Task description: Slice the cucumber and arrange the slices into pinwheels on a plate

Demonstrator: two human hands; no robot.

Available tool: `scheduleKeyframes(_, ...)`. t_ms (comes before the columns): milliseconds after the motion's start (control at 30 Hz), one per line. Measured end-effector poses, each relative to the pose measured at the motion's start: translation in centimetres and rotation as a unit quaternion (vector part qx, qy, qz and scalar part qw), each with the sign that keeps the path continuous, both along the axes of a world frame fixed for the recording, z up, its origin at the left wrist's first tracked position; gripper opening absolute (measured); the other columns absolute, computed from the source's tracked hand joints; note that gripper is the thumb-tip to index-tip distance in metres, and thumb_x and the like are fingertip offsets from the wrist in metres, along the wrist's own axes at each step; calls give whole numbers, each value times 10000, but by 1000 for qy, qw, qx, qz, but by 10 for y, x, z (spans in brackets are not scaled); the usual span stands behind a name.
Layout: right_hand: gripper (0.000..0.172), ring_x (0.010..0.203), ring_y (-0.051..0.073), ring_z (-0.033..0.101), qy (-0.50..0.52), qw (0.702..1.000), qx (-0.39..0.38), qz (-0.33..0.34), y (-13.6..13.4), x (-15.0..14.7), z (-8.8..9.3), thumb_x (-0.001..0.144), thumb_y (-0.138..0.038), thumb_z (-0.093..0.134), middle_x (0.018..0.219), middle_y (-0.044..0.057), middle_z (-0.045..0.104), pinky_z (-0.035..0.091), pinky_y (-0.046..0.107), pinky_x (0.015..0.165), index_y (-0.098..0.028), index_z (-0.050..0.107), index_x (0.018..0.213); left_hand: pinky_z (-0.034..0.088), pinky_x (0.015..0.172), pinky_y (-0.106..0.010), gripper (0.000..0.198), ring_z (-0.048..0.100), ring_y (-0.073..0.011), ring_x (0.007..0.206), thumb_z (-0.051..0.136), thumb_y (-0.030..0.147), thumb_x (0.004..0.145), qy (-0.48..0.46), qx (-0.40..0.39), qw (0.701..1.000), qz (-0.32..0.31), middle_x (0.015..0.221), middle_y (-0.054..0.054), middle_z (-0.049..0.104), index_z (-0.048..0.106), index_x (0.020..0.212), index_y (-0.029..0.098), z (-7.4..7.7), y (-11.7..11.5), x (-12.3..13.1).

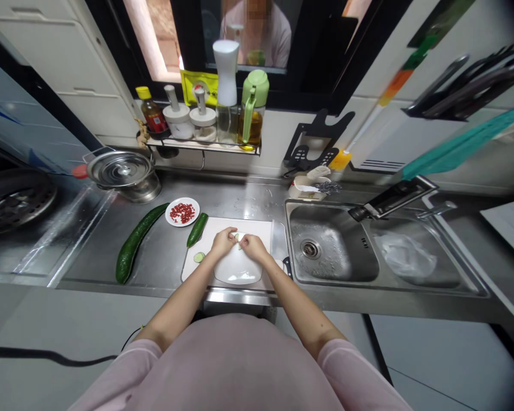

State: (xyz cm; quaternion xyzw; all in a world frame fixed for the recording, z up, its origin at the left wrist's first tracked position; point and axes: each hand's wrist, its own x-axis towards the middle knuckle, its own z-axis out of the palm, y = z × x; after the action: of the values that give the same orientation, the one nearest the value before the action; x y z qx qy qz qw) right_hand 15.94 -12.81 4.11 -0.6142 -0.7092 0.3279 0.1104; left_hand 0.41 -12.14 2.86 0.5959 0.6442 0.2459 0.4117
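From my end I see the left hand (pixel 223 241) and right hand (pixel 253 246) meeting, fingertips closed narrowly on a small pale-green piece of cucumber (pixel 239 236). They hold it just above the far rim of a shallow white oval plate (pixel 237 273), probably so it lands there. The plate rests on a white rectangular cutting board (pixel 259 229). A round cucumber slice (pixel 199 257) and a short dark-green cucumber half (pixel 197 229) lie at the board's left, close at hand. Farther left are a long whole cucumber (pixel 136 242) and a small white dish of chopped red chilli (pixel 182 212). The steel sink (pixel 334 268) is on the right.
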Motion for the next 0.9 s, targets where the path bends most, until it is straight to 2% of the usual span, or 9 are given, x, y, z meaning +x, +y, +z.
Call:
scheduleKeyframes(167,156,750,153,575,-51,998,-10,-18,1,-4,1,858,-226,516,843,59,692,325,219,622,-179,663,841,460,766,-255,402,635,-172,787,604,168,767,94,10,995,-35,851,-31,717,656,1163,209,11,1,3)
scheduleKeyframes(367,153,824,191,587,-86,995,-31,-32,0,-7,4,894,-268,495,901,88,679,322,245,633,-189,615,946,449,824,-280,386,630,-209,914,558,178,802,157,22,985,-63,942,-46,711,657,1172,223,17,-1,3)
scheduleKeyframes(567,170,862,192,596,-115,992,-45,-26,-1,-10,6,909,-309,476,932,67,681,307,245,628,-212,590,989,442,852,-274,420,604,-197,954,540,227,846,192,44,976,-90,1014,-48,665,610,1259,257,19,-4,3)
scheduleKeyframes(900,195,866,186,605,-129,989,-61,-35,-3,-14,7,920,-294,444,956,69,683,328,247,654,-210,592,1015,442,818,-269,371,601,-188,936,512,281,893,227,66,965,-111,1043,-50,619,625,1245,298,14,-7,1)
